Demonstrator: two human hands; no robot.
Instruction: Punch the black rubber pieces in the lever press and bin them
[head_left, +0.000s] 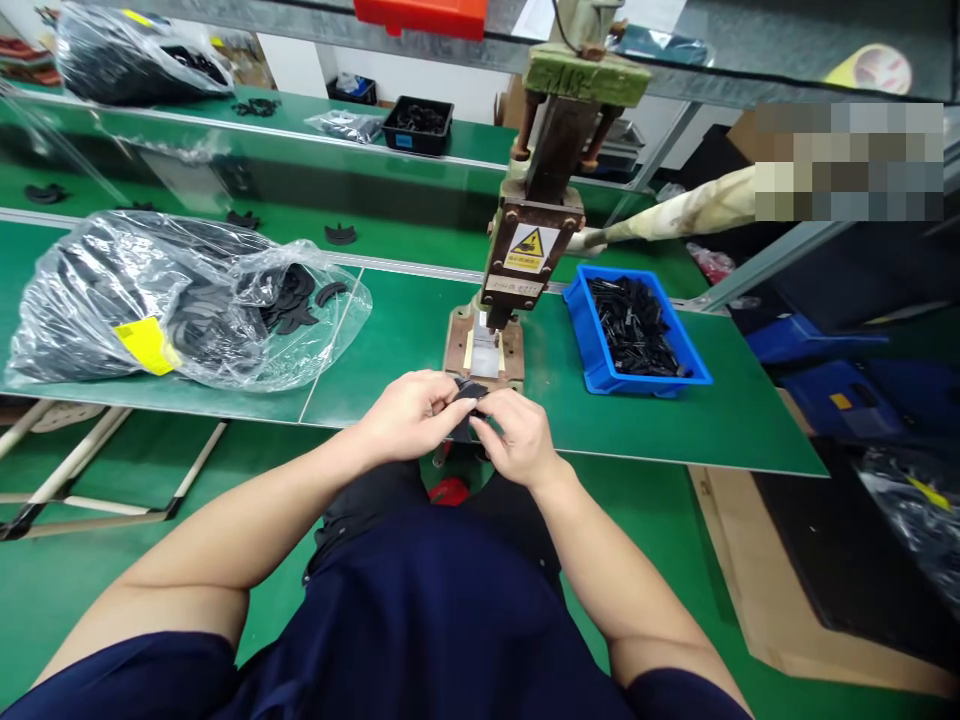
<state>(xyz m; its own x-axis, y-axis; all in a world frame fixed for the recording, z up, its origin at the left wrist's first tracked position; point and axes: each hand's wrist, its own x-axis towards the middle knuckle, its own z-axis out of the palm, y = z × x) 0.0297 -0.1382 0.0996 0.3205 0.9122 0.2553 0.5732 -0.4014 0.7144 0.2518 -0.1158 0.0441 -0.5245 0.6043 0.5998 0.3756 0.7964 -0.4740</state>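
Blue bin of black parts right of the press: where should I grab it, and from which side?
Probably grip the blue bin by its near rim, coming from the front: that bare edge faces the right hand, while the press crowds its left side.

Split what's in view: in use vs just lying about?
In use: left hand and right hand together hold a black part; press; blue bin; bag.
Lying about: black tray, far bag, loose parts.

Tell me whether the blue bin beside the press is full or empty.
Partly full: the blue bin holds a heap of small black parts lying below its rim.
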